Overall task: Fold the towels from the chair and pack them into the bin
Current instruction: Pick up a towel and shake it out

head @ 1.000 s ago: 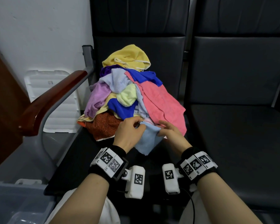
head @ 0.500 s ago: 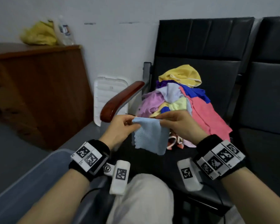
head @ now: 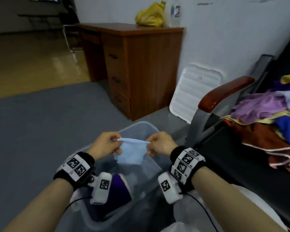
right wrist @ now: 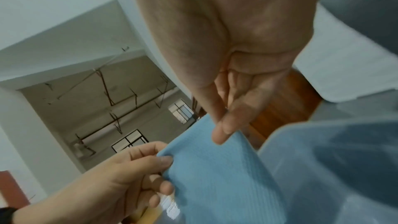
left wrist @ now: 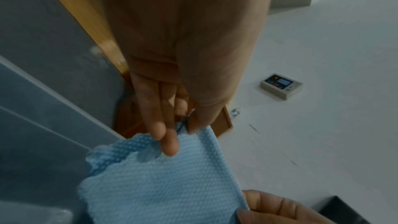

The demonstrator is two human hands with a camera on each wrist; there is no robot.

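A small light blue towel (head: 130,153) hangs folded over the clear plastic bin (head: 151,129). My left hand (head: 105,145) pinches its top left corner and my right hand (head: 159,144) pinches its top right corner. In the left wrist view the left hand (left wrist: 181,130) holds the blue towel (left wrist: 163,188) between thumb and fingers. The right wrist view has the right hand (right wrist: 221,130) pinching the blue towel (right wrist: 219,176) at its edge. A dark purple towel (head: 119,190) lies in the bin. The pile of coloured towels (head: 266,114) sits on the black chair (head: 241,161) at the right.
A wooden armrest (head: 224,94) on a grey metal frame stands between bin and pile. The white bin lid (head: 194,96) leans on the wall. A brown wooden desk (head: 141,67) stands behind, with a yellow bag (head: 149,15) on top. Grey floor lies to the left.
Both hands have carried the blue towel leftwards from the chair's pile to above the bin. The view has swung left with them, and the towel now hangs lower.
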